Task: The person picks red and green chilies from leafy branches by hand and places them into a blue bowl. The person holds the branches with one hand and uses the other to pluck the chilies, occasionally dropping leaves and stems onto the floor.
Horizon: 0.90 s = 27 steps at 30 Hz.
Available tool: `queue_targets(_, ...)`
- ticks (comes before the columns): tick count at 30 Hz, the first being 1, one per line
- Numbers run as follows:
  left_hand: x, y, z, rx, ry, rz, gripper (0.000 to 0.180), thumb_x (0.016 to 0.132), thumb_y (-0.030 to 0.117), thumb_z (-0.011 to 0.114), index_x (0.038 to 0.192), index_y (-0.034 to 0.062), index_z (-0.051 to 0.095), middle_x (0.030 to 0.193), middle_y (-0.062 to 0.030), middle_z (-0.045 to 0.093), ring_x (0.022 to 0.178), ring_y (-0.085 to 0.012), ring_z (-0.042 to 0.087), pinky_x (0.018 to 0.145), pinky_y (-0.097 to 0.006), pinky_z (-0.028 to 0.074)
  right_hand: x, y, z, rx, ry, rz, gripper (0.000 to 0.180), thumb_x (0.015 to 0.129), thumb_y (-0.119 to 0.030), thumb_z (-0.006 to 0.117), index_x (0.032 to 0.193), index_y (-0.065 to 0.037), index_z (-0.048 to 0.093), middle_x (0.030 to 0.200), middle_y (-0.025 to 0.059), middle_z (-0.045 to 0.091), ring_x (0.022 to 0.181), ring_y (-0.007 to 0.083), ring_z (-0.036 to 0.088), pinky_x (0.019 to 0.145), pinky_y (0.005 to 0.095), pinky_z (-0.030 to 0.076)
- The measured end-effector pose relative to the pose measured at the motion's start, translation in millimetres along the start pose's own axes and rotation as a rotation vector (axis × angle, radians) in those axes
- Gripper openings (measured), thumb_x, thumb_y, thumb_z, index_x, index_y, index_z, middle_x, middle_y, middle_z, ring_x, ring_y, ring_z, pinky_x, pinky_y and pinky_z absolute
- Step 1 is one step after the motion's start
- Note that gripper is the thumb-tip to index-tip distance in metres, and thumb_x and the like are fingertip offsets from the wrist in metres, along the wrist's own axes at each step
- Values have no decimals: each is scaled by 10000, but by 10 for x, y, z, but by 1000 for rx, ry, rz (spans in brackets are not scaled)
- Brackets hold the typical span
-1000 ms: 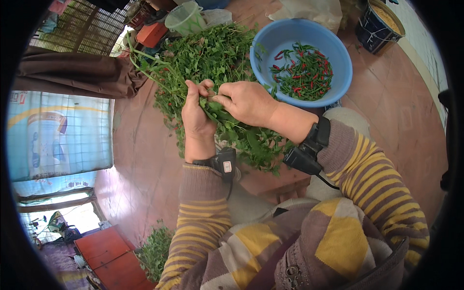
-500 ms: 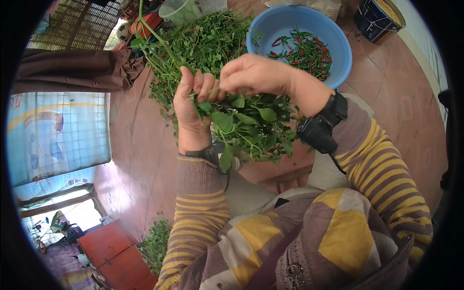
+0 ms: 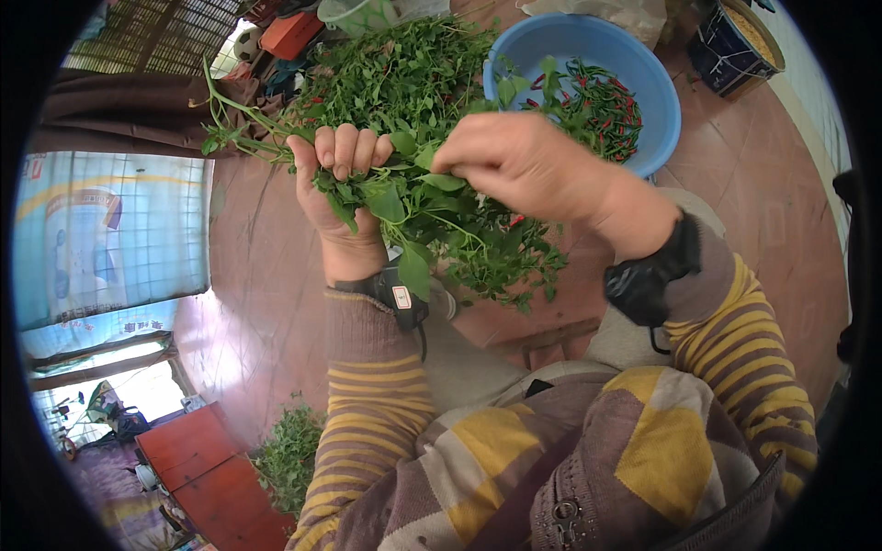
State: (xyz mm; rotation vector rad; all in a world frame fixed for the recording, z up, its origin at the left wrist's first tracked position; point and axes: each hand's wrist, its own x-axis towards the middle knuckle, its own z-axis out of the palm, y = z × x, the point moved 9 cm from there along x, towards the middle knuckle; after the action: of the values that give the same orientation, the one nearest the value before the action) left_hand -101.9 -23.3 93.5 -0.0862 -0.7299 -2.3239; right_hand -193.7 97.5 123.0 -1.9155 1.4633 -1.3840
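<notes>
My left hand [image 3: 340, 174] is closed around a leafy green chili plant [image 3: 404, 207]. The plant's bare stems [image 3: 243, 119] stick out to the left, past my thumb, and its leaves spread to the right and below my fist. My right hand [image 3: 514, 165] is pinched among the leaves, a little to the right of my left hand. Whatever lies between its fingertips is hidden. Beyond it, a blue basin [image 3: 507, 48] holds red and green chili peppers [image 3: 602, 110]. Some leaves reach over the basin's near left rim.
A heap of cut chili plants [image 3: 404, 78] lies on the tiled floor [image 3: 266, 248] beyond my hands. At the far right stands a dark bucket [image 3: 721, 55] with yellowish contents. A pale green basket [image 3: 354, 14] is at the back, and more greenery [image 3: 289, 450] lies by my left elbow.
My left hand has shifted left, and the stems tilt further left. My right hand has moved right and slightly down, away from my left. Leaves now show over the basin's edge.
</notes>
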Motion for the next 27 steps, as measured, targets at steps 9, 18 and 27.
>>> queue_targets(9,14,-90,-243,-38,189,-7,454,941,439,363,640,106,428,566,18,345,546,-123,284,625,-294,288,-26,49,270,-335,-107,26,244,672,-126,603,905,-53,623,912,83,544,913,271,490,823,372,388)
queue_targets(18,15,-162,-227,-18,206,-29,469,944,449,353,630,106,419,551,15,334,545,-132,294,635,-306,321,-65,163,475,-296,-230,100,242,691,-92,563,912,1,592,882,148,597,903,311,535,807,381,420)
queue_targets(27,4,-180,-234,94,195,-77,470,942,452,361,626,108,413,531,24,310,518,-120,263,581,-288,298,-85,395,420,-32,-324,354,243,739,-134,590,919,25,561,828,219,600,827,371,580,722,414,460)
